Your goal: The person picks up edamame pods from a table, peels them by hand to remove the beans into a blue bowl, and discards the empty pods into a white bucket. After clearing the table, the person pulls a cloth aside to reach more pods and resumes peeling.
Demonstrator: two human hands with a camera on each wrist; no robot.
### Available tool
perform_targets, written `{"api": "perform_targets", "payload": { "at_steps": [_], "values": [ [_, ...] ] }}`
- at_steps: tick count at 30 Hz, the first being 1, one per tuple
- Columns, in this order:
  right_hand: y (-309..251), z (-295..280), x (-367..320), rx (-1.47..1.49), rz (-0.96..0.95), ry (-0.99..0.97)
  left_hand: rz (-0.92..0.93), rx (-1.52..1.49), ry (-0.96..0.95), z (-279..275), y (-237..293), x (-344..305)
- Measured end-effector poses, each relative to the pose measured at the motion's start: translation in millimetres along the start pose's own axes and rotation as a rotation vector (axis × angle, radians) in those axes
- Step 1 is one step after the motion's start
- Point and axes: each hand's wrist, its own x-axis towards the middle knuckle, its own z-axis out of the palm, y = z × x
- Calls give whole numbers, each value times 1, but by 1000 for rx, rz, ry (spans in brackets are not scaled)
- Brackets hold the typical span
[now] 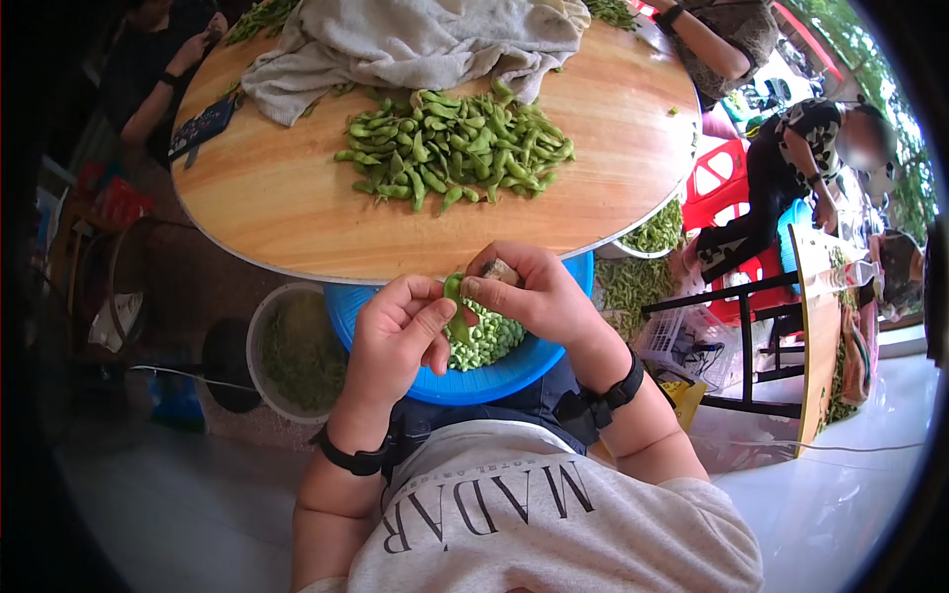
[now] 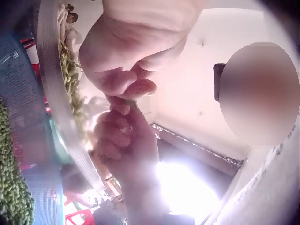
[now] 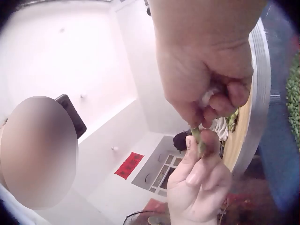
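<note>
Over a blue plastic basin (image 1: 348,314), both hands meet at one green edamame pod (image 1: 455,314). My left hand (image 1: 395,331) pinches the pod between thumb and fingers, its length hanging down. The thumb and forefinger of my right hand (image 1: 534,296) grip the pod's upper end. Something small and greyish (image 1: 501,271) is tucked in the right hand's curled fingers; I cannot tell what it is. The right wrist view shows the pod (image 3: 198,140) bridging the two hands' fingertips. Shelled green beans (image 1: 486,344) lie in the basin below.
A heap of pods (image 1: 445,148) lies on the round wooden table (image 1: 297,222), whose edge is just beyond my hands. A grey cloth (image 1: 415,44) covers its far side. A pale bucket (image 1: 259,346) stands at the left. Other people sit around; a black-framed table (image 1: 751,351) is at the right.
</note>
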Motion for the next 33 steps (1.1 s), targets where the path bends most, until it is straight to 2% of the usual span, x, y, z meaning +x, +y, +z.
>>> {"api": "perform_targets", "payload": {
  "at_steps": [1, 5, 8, 11, 16, 23, 26, 29, 33],
  "values": [
    [1, 1, 0, -17, -27, -10, 21, -18, 10, -1, -4, 0],
    [4, 0, -2, 162, 119, -66, 18, -14, 43, -5, -6, -1],
    [5, 3, -4, 223, 154, -112, 95, 205, 124, -2, -13, -2],
    [5, 8, -2, 213, 184, -125, 264, 353, 184, -3, -27, -1],
    [10, 11, -4, 310, 283, -142, 224, 541, 179, -3, -13, -10],
    [3, 15, -7, 323, 302, -135, 285, 674, 219, 2, -12, -14],
    [0, 14, -6, 291, 291, -134, 440, 776, 209, 4, -10, -14],
    [3, 15, -5, 268, 261, -154, 486, 790, 200, 4, -10, -14],
    [7, 18, -3, 242, 225, -157, 461, 729, 207, 2, -16, -17]
  ]
}}
